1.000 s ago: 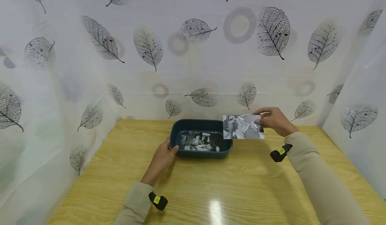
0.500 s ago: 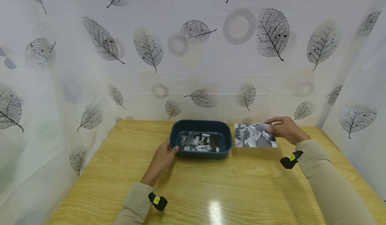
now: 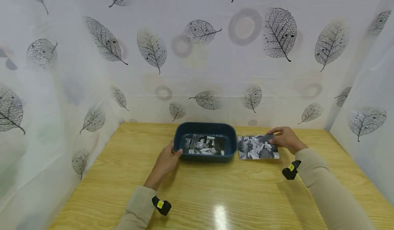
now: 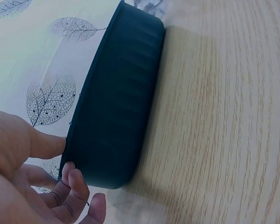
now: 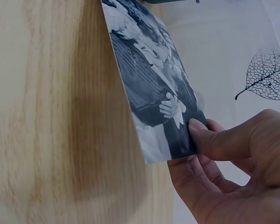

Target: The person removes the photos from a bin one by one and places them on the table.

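My left hand (image 3: 167, 160) pinches the left rim of a dark teal plastic tub (image 3: 207, 158); in the left wrist view the thumb lies on the rim and the fingers curl at the outer wall (image 4: 116, 98). Inside the tub lies a black-and-white photo (image 3: 204, 146) of people. To the tub's right, my right hand (image 3: 286, 139) holds another black-and-white photo (image 3: 258, 148) by its right end, between thumb and fingers. In the right wrist view that photo (image 5: 154, 84) is tilted above the wood, casting a shadow. Whether its far edge touches the table cannot be told.
A wood-grain table (image 3: 197, 192) lies beneath. Behind and at both sides hangs a white curtain (image 3: 209, 69) with leaf prints. Each wrist carries a small black camera, such as the left camera (image 3: 161, 206).
The held photo has moved from above the tub's right end to the right, then down beside it and slightly back left. My left hand and the tub have stayed still.
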Demonstrator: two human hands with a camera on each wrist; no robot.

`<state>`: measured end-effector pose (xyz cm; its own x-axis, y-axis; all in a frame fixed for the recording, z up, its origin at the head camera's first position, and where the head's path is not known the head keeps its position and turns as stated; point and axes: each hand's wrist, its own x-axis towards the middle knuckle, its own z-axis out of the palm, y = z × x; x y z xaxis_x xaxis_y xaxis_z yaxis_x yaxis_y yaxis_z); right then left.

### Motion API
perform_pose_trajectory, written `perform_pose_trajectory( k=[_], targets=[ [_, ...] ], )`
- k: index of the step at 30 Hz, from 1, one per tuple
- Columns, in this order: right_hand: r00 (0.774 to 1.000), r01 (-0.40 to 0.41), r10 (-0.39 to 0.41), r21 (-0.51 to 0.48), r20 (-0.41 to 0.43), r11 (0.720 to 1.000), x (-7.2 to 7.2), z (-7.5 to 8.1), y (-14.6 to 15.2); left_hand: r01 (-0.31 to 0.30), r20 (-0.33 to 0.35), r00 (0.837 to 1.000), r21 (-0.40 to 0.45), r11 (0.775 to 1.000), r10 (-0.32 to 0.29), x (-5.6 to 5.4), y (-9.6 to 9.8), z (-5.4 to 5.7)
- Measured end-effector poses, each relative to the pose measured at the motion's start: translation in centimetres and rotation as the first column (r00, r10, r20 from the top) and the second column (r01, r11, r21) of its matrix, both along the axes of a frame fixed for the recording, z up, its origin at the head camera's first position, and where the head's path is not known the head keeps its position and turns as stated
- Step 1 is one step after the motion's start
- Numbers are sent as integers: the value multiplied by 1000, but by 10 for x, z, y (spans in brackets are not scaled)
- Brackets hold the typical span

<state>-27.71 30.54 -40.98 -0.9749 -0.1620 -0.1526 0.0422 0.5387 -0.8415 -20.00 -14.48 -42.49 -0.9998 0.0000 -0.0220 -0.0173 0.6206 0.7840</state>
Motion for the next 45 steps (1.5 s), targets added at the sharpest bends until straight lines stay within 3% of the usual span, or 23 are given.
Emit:
perform_pose_trajectory(
  k=[7,16,45],
  targets=[
    [997,48,-43,91,-62,995,-1,-17,-5,-8,16,1000,-3,1000,8,1,0,0],
    [989,69,-38,218,-146,974,-3,-34,-8,-6,11,1000,-9,1000,6,0,-1,-2],
    [979,79,-11,330,-202,941,-4,-39,-8,6,22,1000,2,1000,-6,2,0,2]
  ],
)
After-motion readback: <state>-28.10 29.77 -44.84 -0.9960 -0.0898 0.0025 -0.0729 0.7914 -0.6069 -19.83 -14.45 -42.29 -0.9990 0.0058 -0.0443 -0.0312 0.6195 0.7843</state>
